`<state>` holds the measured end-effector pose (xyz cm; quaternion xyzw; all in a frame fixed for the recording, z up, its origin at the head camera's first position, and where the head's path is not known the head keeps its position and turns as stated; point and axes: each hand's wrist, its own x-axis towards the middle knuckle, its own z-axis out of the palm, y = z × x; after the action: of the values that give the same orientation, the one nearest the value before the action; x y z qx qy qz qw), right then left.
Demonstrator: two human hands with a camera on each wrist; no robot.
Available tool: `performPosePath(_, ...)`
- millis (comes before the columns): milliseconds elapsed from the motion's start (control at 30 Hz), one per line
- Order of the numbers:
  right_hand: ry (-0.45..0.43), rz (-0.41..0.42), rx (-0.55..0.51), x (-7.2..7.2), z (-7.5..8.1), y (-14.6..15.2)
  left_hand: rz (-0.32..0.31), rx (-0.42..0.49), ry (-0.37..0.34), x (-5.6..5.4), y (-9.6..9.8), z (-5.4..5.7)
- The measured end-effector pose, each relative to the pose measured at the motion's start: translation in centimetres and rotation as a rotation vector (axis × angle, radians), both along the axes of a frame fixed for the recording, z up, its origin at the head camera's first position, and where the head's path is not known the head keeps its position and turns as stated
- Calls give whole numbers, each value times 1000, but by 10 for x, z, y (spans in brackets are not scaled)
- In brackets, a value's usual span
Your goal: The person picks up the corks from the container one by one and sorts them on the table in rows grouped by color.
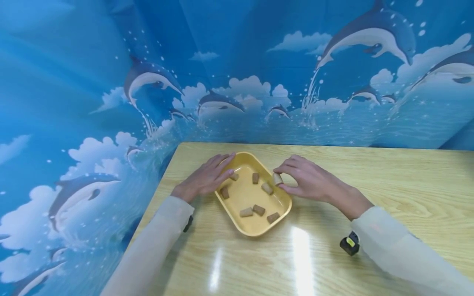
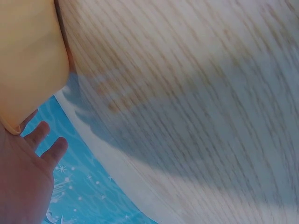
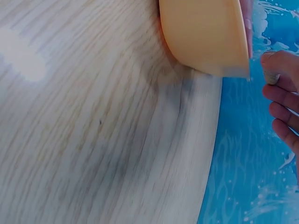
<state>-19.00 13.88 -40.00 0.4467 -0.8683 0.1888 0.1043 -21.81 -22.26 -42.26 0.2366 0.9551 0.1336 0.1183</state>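
In the head view a yellow plastic tray stands on the table with several brown corks inside, such as a light cork and a darker cork. My left hand rests on the tray's upper left edge, fingers extended, the thumb reaching over the inside. The left wrist view shows this hand against the tray's outer wall. My right hand pinches a cork between thumb and fingertips at the tray's right rim. In the right wrist view, that cork is partly hidden by the fingers.
The wood-grain table extends right and toward me, with light reflections near the front. A blue dolphin-print cloth hangs behind the table and along its left side. A small black device sits at my right wrist.
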Motion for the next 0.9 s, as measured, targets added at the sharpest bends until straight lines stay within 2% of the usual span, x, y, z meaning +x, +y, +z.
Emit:
performPosePath(267, -5, -56, -22, 0, 3, 15, -5, 3, 7, 0, -1, -1)
performPosePath(467, 18, -78, -25, -1, -1, 24, -4, -2, 6, 0, -1, -2)
performPosePath(900, 6, -141, -17, 2, -14, 43, -2, 3, -3, -1, -1, -3)
